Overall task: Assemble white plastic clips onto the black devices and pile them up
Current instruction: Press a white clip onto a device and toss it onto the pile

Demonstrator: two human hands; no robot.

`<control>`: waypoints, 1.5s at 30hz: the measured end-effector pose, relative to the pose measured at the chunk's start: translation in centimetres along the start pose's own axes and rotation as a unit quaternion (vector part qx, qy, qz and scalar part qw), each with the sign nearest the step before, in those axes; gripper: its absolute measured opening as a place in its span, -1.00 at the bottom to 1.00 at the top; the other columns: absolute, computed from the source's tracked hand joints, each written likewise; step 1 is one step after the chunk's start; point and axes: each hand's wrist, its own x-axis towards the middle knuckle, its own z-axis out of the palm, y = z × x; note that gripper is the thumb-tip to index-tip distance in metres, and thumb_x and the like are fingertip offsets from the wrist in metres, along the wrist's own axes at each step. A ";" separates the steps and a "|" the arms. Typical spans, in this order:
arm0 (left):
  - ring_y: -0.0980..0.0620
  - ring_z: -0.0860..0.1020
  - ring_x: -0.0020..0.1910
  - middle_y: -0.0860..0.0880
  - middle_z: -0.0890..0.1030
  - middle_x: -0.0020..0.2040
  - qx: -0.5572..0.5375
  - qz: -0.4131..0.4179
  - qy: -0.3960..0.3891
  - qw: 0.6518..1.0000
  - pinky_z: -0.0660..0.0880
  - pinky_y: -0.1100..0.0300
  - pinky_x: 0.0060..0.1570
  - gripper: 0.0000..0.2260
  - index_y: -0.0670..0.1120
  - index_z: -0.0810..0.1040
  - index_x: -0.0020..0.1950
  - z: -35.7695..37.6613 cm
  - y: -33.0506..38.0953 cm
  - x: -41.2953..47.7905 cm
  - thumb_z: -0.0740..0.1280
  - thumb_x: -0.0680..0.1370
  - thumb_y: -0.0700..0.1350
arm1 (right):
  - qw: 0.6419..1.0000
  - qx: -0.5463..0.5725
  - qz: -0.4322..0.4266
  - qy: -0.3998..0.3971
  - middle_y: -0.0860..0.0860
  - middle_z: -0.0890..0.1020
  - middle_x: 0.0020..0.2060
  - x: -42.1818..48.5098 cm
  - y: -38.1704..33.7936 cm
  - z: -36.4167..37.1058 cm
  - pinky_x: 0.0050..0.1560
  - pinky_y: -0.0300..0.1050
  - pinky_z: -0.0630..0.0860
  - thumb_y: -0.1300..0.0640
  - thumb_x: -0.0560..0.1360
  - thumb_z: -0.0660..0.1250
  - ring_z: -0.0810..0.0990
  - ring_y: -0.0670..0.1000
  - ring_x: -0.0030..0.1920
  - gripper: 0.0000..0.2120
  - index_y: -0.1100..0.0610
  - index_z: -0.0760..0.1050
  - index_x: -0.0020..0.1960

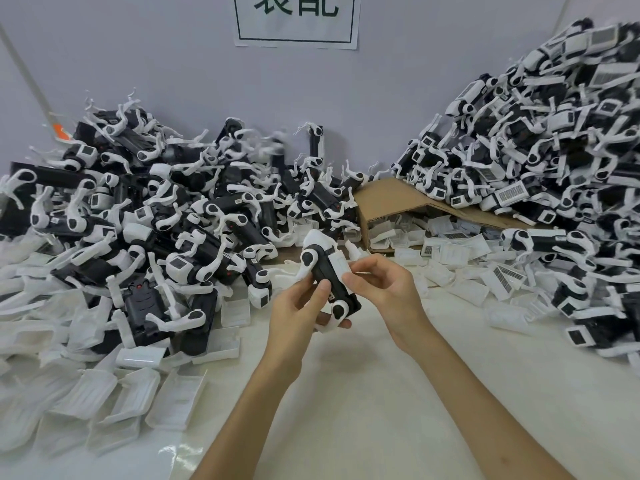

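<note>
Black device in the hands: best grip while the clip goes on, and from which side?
Grip the bare black midsection of the black device from its left side, as the left hand does. It is held tilted, white jointed arms occupy both ends, and the right hand pinches the white clip against its right face, so only the middle is free.

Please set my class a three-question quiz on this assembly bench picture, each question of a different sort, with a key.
1. True or false: the left hand lies flat and holds nothing.
2. What does the right hand pinch? A) a white clip B) a pen C) a screwdriver
3. Fill in: the tipped box behind the hands is made of ____.

Key: 1 false, it grips the black device; 2 A; 3 cardboard.
</note>
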 end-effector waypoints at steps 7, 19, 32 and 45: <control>-0.16 0.70 -0.33 -0.06 0.74 -0.03 -0.016 0.000 0.021 1.000 0.63 0.20 -0.21 -0.86 0.05 0.68 0.13 0.0 -0.3 0.1 0.36 0.63 -0.09 | 0.999 -0.039 -0.036 0.002 0.02 0.71 -0.10 0.0 0.1 0.0 -0.05 -0.20 0.61 0.24 0.42 0.55 0.71 -0.03 -0.06 -0.87 0.15 0.61 -0.10; -0.01 0.58 -0.44 -0.04 0.72 -0.14 -0.005 -0.001 0.045 0.999 0.59 0.20 -0.33 -0.87 0.10 0.70 0.09 -0.5 -0.6 0.4 0.38 0.62 -0.06 | 0.998 -0.046 -0.040 -0.007 -0.09 0.68 -0.19 -0.1 0.5 0.5 -0.08 -0.17 0.62 0.17 0.44 0.55 0.72 0.00 -0.10 -0.86 0.06 0.58 -0.13; 0.11 0.69 -0.07 0.02 0.75 -0.02 0.002 0.011 0.037 0.999 0.52 0.39 -0.15 -0.84 0.09 0.69 0.13 -0.3 -0.4 0.2 0.32 0.65 -0.05 | 0.998 0.046 0.039 0.000 0.07 0.72 0.03 -0.1 1.1 0.3 0.09 -0.10 0.60 0.21 0.56 0.39 0.67 0.09 0.11 -0.87 0.15 0.65 0.09; 0.26 0.64 -0.19 0.09 0.73 -0.17 0.011 0.003 0.038 0.999 0.46 0.47 -0.29 -0.68 0.06 0.71 -0.02 -0.3 -0.7 0.5 0.16 0.71 -0.05 | 0.981 0.070 0.129 -0.124 0.05 0.69 0.12 -0.4 0.5 0.8 0.10 -0.06 0.55 -0.15 0.47 0.34 0.67 0.03 0.09 -0.50 0.05 0.53 0.33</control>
